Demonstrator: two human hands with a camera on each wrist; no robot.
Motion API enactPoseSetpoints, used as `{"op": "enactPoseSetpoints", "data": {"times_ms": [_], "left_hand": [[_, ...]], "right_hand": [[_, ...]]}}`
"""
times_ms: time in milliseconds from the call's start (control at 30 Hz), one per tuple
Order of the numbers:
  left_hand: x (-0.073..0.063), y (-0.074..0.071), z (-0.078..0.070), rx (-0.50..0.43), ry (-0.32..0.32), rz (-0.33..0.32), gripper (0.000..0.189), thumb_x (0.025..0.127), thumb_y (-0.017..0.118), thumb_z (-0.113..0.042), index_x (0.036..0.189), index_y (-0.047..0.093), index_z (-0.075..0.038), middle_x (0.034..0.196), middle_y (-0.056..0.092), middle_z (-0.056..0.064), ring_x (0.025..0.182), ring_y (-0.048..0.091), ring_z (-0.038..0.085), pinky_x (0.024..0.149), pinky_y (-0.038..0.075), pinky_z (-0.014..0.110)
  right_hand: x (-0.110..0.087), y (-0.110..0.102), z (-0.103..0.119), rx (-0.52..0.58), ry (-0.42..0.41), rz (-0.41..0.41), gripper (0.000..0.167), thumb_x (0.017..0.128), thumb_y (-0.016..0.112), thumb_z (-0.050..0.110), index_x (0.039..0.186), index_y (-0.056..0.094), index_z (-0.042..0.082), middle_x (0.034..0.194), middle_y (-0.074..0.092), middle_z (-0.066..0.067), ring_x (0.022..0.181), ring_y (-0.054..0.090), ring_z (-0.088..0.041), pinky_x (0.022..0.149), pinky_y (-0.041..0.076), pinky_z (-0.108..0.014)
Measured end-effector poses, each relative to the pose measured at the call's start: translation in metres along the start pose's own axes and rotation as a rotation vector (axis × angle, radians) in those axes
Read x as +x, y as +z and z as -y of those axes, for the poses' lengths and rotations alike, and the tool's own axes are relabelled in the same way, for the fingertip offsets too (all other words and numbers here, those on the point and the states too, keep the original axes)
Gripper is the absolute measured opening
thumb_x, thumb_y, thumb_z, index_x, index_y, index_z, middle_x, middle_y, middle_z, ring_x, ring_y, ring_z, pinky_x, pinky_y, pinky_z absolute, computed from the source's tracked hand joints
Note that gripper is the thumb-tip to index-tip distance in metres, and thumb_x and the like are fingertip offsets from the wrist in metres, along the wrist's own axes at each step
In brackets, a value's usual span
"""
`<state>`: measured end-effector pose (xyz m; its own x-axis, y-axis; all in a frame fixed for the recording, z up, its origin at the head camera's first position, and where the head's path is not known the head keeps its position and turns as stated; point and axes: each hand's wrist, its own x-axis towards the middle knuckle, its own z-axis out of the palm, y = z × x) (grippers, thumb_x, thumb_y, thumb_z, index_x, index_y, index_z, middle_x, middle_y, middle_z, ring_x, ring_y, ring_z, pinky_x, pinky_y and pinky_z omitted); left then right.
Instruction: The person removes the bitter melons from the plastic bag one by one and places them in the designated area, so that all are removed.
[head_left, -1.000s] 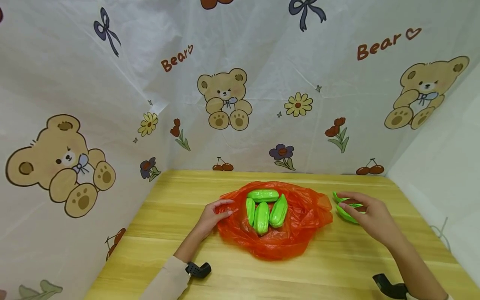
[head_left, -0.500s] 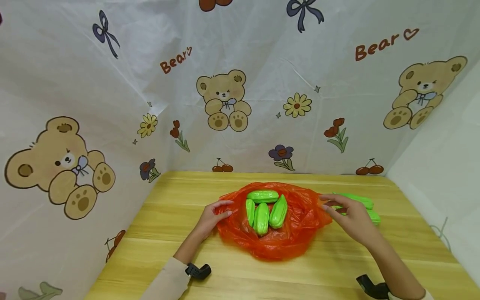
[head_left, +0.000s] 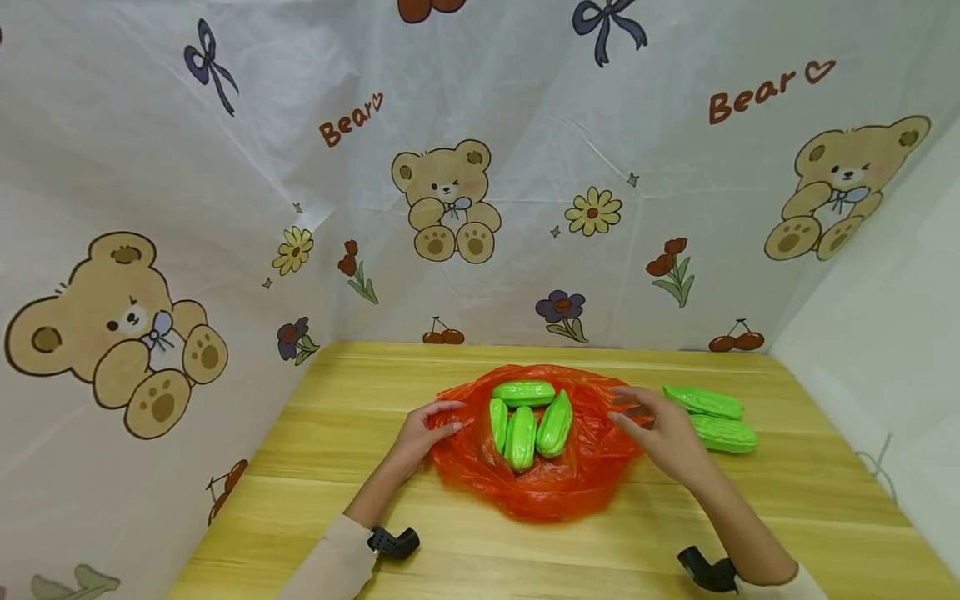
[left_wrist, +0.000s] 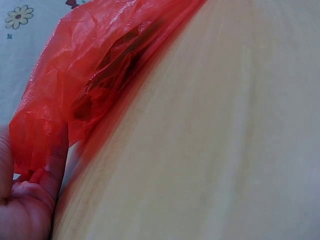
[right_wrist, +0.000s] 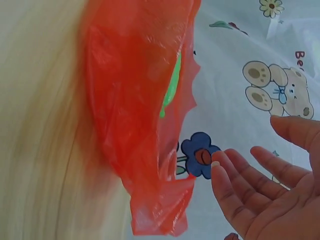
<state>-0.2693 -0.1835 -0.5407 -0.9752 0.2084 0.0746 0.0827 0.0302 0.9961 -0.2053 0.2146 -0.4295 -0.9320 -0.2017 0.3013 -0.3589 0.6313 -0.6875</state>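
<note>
A thin red plastic bag (head_left: 555, 500) lies spread on the table with its mouth upward. Inside it sit several bright green, ridged gourds (head_left: 521, 437), like bitter melons. My left hand (head_left: 414, 437) holds the bag's left edge, the film passing between thumb and fingers in the left wrist view, which partly hides the fingers. Over the bag's right side hovers my right hand (head_left: 667, 437); its fingers (right_wrist: 240, 185) are spread, and the right wrist view shows a gap between them and the bag. Two more green gourds (head_left: 723, 435) lie side by side beyond that hand.
The wooden table (head_left: 337, 500) meets a white cloth backdrop (head_left: 525, 250) printed with bears and flowers at the back and left. A pale wall (head_left: 885, 350) stands at the right, with a thin cord (head_left: 879, 471) near it.
My right hand has moved left from the two loose gourds to the bag's right side, leaving them uncovered. The bag's right end now reaches less far right. My left hand has stayed put.
</note>
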Motion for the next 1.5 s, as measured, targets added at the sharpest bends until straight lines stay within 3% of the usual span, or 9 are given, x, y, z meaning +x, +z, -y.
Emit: {"op": "enactPoseSetpoints", "data": {"times_ms": [100, 333, 700, 1067, 1300, 1500], "left_hand": [[0.0, 0.0, 0.0, 0.008, -0.006, -0.004, 0.037, 0.091, 0.075, -0.006, 0.127, 0.068, -0.001, 0.134, 0.062, 0.015, 0.103, 0.065, 0.017, 0.081, 0.057, 0.024], [0.003, -0.002, 0.002, 0.039, -0.027, 0.001, 0.037, 0.092, 0.072, 0.0, 0.129, 0.067, 0.001, 0.135, 0.062, 0.016, 0.108, 0.064, 0.02, 0.082, 0.057, 0.025], [0.002, -0.002, 0.002, 0.024, -0.004, -0.009, 0.038, 0.09, 0.078, -0.011, 0.127, 0.07, -0.005, 0.134, 0.062, 0.013, 0.111, 0.062, 0.024, 0.084, 0.057, 0.025], [0.001, -0.002, 0.003, 0.042, 0.002, -0.004, 0.037, 0.089, 0.079, -0.012, 0.125, 0.071, -0.007, 0.133, 0.064, 0.011, 0.109, 0.064, 0.021, 0.082, 0.057, 0.025], [0.001, -0.003, 0.003, 0.05, 0.005, -0.012, 0.037, 0.089, 0.078, -0.012, 0.125, 0.071, -0.006, 0.133, 0.064, 0.011, 0.111, 0.063, 0.021, 0.082, 0.057, 0.025], [0.0, -0.002, 0.001, 0.058, 0.01, -0.009, 0.037, 0.089, 0.079, -0.013, 0.125, 0.071, -0.007, 0.133, 0.064, 0.01, 0.113, 0.062, 0.023, 0.083, 0.057, 0.025]], "right_hand": [[0.002, 0.007, 0.001, 0.019, 0.02, 0.012, 0.048, 0.097, 0.071, 0.021, 0.138, 0.057, 0.0, 0.12, 0.068, -0.021, 0.098, 0.069, -0.034, 0.081, 0.06, -0.045], [0.009, 0.023, 0.0, 0.087, 0.056, 0.034, 0.056, 0.095, 0.073, 0.019, 0.142, 0.051, -0.004, 0.121, 0.064, -0.027, 0.1, 0.068, -0.039, 0.078, 0.06, -0.044], [0.016, 0.046, 0.0, 0.035, 0.049, 0.039, 0.058, 0.092, 0.077, 0.02, 0.141, 0.054, -0.001, 0.123, 0.063, -0.028, 0.099, 0.068, -0.041, 0.072, 0.06, -0.041], [0.02, 0.06, -0.001, -0.014, 0.054, 0.05, 0.055, 0.092, 0.077, 0.018, 0.139, 0.057, -0.001, 0.135, 0.058, -0.027, 0.106, 0.064, -0.043, 0.084, 0.057, -0.053], [0.02, 0.068, -0.003, -0.014, 0.066, 0.056, 0.055, 0.091, 0.078, 0.019, 0.138, 0.059, -0.001, 0.135, 0.059, -0.025, 0.103, 0.066, -0.04, 0.077, 0.058, -0.047], [0.02, 0.073, -0.003, -0.024, 0.061, 0.06, 0.054, 0.089, 0.08, 0.018, 0.137, 0.061, 0.0, 0.13, 0.061, -0.025, 0.099, 0.066, -0.037, 0.079, 0.057, -0.048]]}}
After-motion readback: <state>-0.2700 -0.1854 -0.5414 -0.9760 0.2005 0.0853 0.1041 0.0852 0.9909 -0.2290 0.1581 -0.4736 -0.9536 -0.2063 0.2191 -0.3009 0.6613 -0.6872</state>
